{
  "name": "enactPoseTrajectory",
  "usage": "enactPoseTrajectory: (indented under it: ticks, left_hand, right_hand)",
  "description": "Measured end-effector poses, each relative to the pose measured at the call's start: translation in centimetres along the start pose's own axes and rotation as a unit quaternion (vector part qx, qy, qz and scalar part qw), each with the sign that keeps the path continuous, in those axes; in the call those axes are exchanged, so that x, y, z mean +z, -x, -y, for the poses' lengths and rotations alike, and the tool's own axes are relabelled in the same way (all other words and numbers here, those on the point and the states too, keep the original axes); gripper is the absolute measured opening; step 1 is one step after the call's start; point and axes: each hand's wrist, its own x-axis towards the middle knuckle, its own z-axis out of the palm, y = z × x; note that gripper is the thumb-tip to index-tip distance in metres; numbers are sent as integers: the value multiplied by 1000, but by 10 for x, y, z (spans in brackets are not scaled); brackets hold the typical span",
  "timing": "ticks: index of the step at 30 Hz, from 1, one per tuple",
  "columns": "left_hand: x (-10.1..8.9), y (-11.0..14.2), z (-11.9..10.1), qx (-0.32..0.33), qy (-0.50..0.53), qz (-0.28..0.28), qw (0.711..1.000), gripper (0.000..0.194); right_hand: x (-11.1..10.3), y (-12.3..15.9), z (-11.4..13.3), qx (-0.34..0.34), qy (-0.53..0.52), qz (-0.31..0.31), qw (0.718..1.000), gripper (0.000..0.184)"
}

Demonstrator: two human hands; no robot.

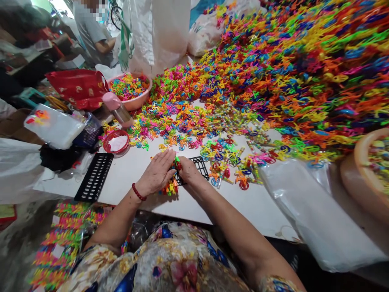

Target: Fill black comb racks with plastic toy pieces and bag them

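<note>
My left hand [156, 172] lies with its fingers stretched out and together over a row of small bright plastic toys [170, 190]. It wears a dark red bead bracelet. Right beside it, my right hand [189, 171] is curled, with a green and red plastic toy [177, 162] at its fingertips; part of its grip is hidden. Beneath both hands is a black slotted plastic tray [201, 166], mostly covered by them. Loose toys [220, 156] of the same kind, some with wheel-like rings, lie just beyond my right hand.
A huge heap of colourful toys [304, 81] fills the back right. Another black slotted tray [94, 176] lies left, near a red basket [116, 142]. Clear plastic bags [313, 207] and a tub [361, 170] are at right. A pink basin [141, 99] and a person [94, 34] are behind.
</note>
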Motion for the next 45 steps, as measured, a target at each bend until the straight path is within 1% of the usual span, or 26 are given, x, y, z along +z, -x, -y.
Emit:
enactPoseTrajectory:
  ticks: [2, 5, 7, 10, 13, 15, 16, 17, 18, 20, 22, 24, 25, 27, 29, 30, 32, 34, 36, 38, 42, 45]
  left_hand:
    - [1, -1, 0, 1, -8, -1, 1000, 61]
    - [1, -3, -1, 1, -20, -3, 1000, 61]
    - [1, -4, -1, 4, -29, 1, 1000, 60]
    - [1, -4, -2, 9, -37, 5, 999, 58]
    - [3, -3, -3, 5, -44, -2, 999, 58]
    - [4, -2, -2, -2, -51, -4, 999, 59]
    - [5, -1, -2, -3, -53, -4, 999, 59]
    - [5, -1, -2, -2, -53, -4, 999, 59]
    - [6, -1, -1, 0, -52, -4, 999, 59]
    - [6, -1, 0, 6, -50, -5, 999, 60]
    - [5, -2, 0, 11, -49, -9, 999, 60]
    - [3, -3, -2, 19, -52, -14, 998, 57]
    - [2, -2, -2, 27, -52, -16, 998, 55]
    - [0, -1, -5, 50, -47, -13, 998, 49]
    - [-1, 1, -7, 66, -39, -1, 997, 48]
    - [0, 2, -8, 69, -37, 6, 997, 48]
    - [1, 3, -10, 65, -35, 14, 997, 50]
    - [3, 4, -10, 63, -35, 14, 997, 50]
    - [3, 4, -9, 63, -35, 14, 997, 51]
    - [2, 4, -9, 64, -40, 19, 997, 51]
    - [-2, 2, -11, 59, -57, 44, 996, 51]
    - [-5, 2, -12, 52, -63, 58, 995, 52]
  right_hand:
    - [0, 0, -3, -8, 34, 16, 999, 21]
    - [3, 1, -5, 0, 67, 31, 997, 16]
    - [6, 0, -4, 15, 65, 30, 997, 12]
    - [6, 0, 0, 27, 47, 26, 998, 11]
    - [-6, 9, 4, -1, 10, 13, 1000, 18]
    - [-24, 27, 3, -20, -4, -23, 1000, 22]
    - [-35, 39, 1, -19, 5, -48, 999, 21]
    - [-47, 53, -2, -6, 33, -73, 997, 18]
    - [-59, 66, -6, 23, 77, -101, 992, 14]
    - [-79, 91, -14, 101, 172, -144, 969, 17]
    - [-92, 108, -21, 173, 233, -142, 946, 22]
    - [-96, 116, -24, 219, 243, -116, 938, 21]
    - [-96, 118, -25, 230, 235, -111, 938, 18]
    - [-93, 120, -25, 225, 208, -130, 943, 21]
    - [-89, 121, -25, 189, 180, -167, 951, 28]
    - [-88, 121, -25, 165, 168, -181, 955, 29]
    - [-86, 120, -25, 120, 144, -193, 963, 23]
    - [-84, 116, -22, 89, 115, -190, 971, 19]
    - [-79, 110, -15, 73, 73, -182, 978, 20]
    - [-71, 103, -6, 74, 22, -165, 983, 20]
    - [-43, 94, 16, 119, -81, -89, 986, 18]
    - [-22, 91, 27, 113, -140, -50, 982, 17]
